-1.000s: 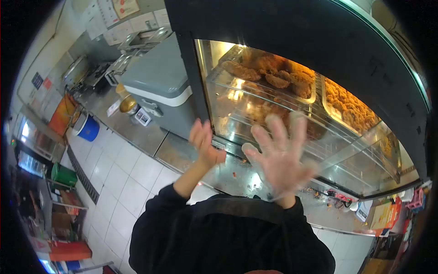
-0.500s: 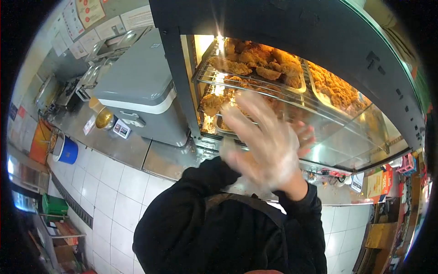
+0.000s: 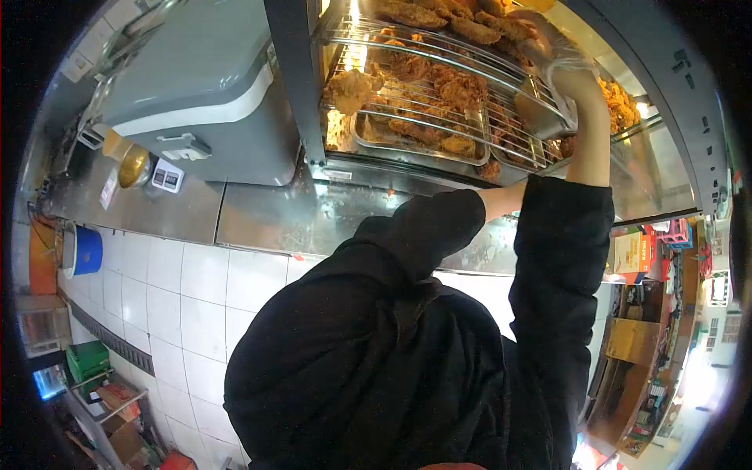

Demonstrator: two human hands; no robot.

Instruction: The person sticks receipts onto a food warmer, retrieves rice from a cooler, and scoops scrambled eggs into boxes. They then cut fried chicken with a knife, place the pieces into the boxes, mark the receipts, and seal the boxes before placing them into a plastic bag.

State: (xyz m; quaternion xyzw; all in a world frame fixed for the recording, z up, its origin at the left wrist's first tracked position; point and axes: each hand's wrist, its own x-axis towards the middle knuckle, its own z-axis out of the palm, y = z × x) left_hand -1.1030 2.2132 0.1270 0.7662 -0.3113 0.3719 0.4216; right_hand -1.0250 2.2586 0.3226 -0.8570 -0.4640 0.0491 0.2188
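My right hand (image 3: 546, 45), in a clear plastic glove, reaches into the lit food warmer at the top right. Its fingers curl round a piece of fried chicken (image 3: 511, 28) at the end of the upper tray; the fingertips are partly hidden. Just beyond the wrist shows a heap of smaller fried pieces (image 3: 617, 110). My left forearm (image 3: 503, 200) passes behind the right sleeve, which hides the left hand and whatever it touches. Under the upper wire rack (image 3: 439, 59) lie more fried chicken pieces (image 3: 458, 86), some in a metal tray (image 3: 423, 149).
A large grey cool box (image 3: 188, 86) stands left of the warmer on the steel counter (image 3: 270, 223). Beside it are a brass-coloured bowl (image 3: 135, 168) and a small white card (image 3: 167, 175). The warmer's dark frame post (image 3: 294, 70) borders its opening. A blue bucket (image 3: 86, 251) sits farther left.
My hands were raised together in front of the warmer. My right hand has moved up and right into it, while the left has gone behind the right sleeve. The view has shifted.
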